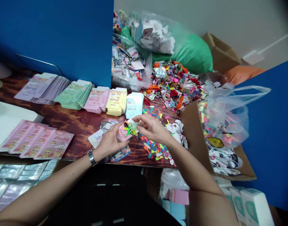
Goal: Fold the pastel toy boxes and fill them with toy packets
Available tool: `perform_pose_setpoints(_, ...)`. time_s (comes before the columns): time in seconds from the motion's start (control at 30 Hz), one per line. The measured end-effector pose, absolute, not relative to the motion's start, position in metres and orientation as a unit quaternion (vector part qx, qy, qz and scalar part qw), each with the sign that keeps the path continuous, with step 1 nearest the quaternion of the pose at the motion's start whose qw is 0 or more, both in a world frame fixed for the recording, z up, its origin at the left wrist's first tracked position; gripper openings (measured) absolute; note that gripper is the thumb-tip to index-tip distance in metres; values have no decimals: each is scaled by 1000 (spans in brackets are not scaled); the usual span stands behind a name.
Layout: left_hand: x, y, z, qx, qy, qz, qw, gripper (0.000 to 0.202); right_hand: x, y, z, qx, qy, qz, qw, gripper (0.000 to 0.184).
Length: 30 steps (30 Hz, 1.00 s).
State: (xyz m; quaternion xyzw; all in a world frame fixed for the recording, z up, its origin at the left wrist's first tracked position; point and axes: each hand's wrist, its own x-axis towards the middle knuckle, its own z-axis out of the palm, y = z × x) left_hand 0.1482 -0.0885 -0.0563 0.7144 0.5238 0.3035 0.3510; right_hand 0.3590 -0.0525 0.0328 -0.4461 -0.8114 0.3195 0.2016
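Observation:
My left hand, with a metal watch on its wrist, is closed on a small pink printed packet just above the table. My right hand pinches small bright pieces, green and yellow, at the packet's mouth. Loose coloured balloons and white stickers lie under and beside my right hand. More small packets and cards sit under my left hand.
Stacks of flat cards stand in a row behind: lilac, green, pink, yellow, pale blue. Pink packets lie at left. A toy heap, cardboard box and plastic bag crowd the right.

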Motion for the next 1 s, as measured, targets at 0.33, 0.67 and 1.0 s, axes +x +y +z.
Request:
perform_pose_setpoints(0.33,141,-99,-56,747,491,355,274,69,334,-92,11,-434,-872,66,217,35)
perform_pose_setpoints(0.67,139,-107,-55,751,495,362,244,68,332,-90,26,-473,-793,160,349,16)
perform_pose_setpoints(1.0,139,-107,-50,757,484,374,231,67,319,-95,15,-471,-802,146,337,15)
